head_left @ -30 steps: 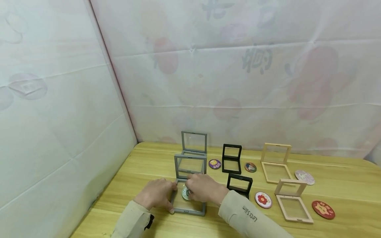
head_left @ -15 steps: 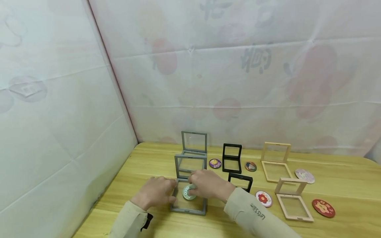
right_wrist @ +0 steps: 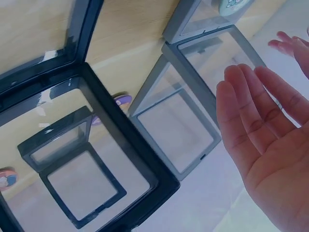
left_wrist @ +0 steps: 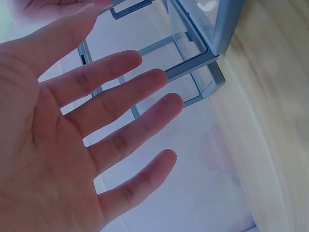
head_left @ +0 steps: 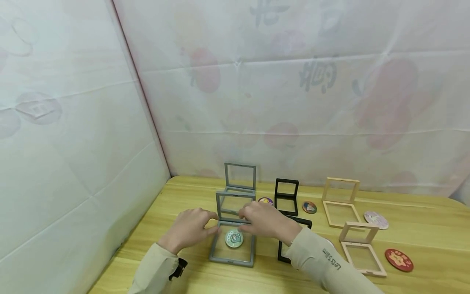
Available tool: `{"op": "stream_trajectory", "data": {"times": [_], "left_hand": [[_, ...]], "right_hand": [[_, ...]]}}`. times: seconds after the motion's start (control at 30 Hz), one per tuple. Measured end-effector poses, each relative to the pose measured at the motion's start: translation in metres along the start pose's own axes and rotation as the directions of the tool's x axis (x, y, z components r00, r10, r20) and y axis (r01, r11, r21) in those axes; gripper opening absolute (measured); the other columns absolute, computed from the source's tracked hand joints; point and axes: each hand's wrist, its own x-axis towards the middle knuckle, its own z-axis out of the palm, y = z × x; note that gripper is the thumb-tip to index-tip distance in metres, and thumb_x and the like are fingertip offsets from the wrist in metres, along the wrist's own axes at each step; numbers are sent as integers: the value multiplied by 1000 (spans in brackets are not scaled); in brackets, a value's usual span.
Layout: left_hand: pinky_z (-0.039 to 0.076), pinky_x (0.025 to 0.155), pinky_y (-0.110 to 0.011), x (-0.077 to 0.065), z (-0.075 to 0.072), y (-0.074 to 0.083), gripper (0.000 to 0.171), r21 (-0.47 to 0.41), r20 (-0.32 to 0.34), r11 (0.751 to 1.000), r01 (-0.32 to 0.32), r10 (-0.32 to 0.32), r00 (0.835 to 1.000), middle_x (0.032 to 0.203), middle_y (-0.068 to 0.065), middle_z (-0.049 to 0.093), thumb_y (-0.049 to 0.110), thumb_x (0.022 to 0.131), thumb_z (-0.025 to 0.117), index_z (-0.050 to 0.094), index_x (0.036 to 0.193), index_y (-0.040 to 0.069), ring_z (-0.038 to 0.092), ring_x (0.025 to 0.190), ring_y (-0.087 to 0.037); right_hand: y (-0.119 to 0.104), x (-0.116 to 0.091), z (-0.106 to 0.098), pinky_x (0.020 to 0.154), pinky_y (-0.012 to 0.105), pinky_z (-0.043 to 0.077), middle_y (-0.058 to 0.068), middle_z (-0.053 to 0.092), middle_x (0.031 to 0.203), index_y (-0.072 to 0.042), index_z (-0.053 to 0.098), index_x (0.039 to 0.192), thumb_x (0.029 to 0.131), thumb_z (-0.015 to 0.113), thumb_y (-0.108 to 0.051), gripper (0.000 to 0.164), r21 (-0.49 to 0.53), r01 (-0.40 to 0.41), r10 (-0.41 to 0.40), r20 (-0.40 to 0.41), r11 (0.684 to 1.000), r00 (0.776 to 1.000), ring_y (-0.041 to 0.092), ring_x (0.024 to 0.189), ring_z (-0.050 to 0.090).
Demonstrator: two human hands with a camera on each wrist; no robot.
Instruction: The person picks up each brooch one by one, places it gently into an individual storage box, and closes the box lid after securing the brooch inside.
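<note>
Right hand (head_left: 268, 220) and left hand (head_left: 192, 228) have both drawn off since a second ago, the right from the mint-green badge (head_left: 234, 238), its fingers now extended close together, the left from the rim, its fingers spread wide, each holding nothing. Left of the surface's middle, toward its front edge, the badge lies on the lower panel of the front gray display frame (head_left: 231, 261). Wood-grain surface (head_left: 147, 224) stretches broadly from this frame to the left edge; rightward, only a narrow gap separates it from the front black display frame (head_left: 302, 221).
</note>
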Motion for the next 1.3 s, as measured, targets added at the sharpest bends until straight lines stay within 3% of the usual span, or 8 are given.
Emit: {"op": "stream_trajectory", "data": {"times": [0.13, 0.33, 0.5, 0.83, 1.13, 1.3], "left_hand": [[56, 63, -41, 1, -3, 1, 30, -7, -2, 1000, 4, -4, 1000, 97, -7, 76, 35, 94, 74, 77, 105, 7, 68, 74, -17], [57, 68, -42, 2, -7, 1, 30, -8, -16, 1000, 26, -26, 1000, 97, -8, 76, 33, 96, 72, 76, 107, 5, 70, 77, -20], [58, 72, -45, 4, -9, 0, 31, 11, -40, 999, 50, -49, 998, 101, -10, 76, 31, 96, 72, 76, 107, 3, 72, 85, -25], [58, 74, -48, 8, -11, 2, 27, 17, -53, 996, 92, -91, 994, 104, -12, 75, 27, 96, 72, 76, 107, 2, 72, 88, -28], [58, 71, -46, 13, -12, -2, 27, 24, -74, 983, 182, -180, 981, 104, -9, 76, 29, 96, 71, 78, 105, 4, 72, 88, -28], [58, 67, -44, 16, -12, -5, 28, 11, -107, 978, 208, -205, 973, 101, -11, 76, 28, 98, 69, 78, 104, 2, 73, 83, -27]], "right_hand": [[2, -1, -1, 64, 27, 54, 3, 70, 88, -4, 75, 100, 92, 78, -23, 21, 6, -20, 20, 1, 1000, 1000, 11, 73, 64], [7, -5, -7, 57, 26, 46, -7, 59, 69, -10, 72, 84, 92, 77, -21, 15, 25, -25, 25, -19, 999, 999, 4, 57, 51], [12, -7, -10, 58, 25, 50, -5, 65, 73, -11, 71, 79, 92, 77, -21, 18, 39, -41, 42, -19, 998, 999, 5, 61, 57], [19, -11, -16, 51, 25, 44, -8, 62, 70, -13, 75, 80, 93, 76, -19, 14, 31, -104, 106, -53, 994, 993, 3, 58, 51], [24, -9, -18, 43, 21, 26, -8, 43, 49, -15, 61, 61, 94, 74, -19, 35, 43, -205, 209, -153, 978, 966, 4, 43, 33], [26, -7, -18, 44, 20, 25, -9, 40, 48, -18, 55, 56, 95, 73, -21, 43, 72, -236, 245, -178, 969, 953, 4, 43, 30]]}}
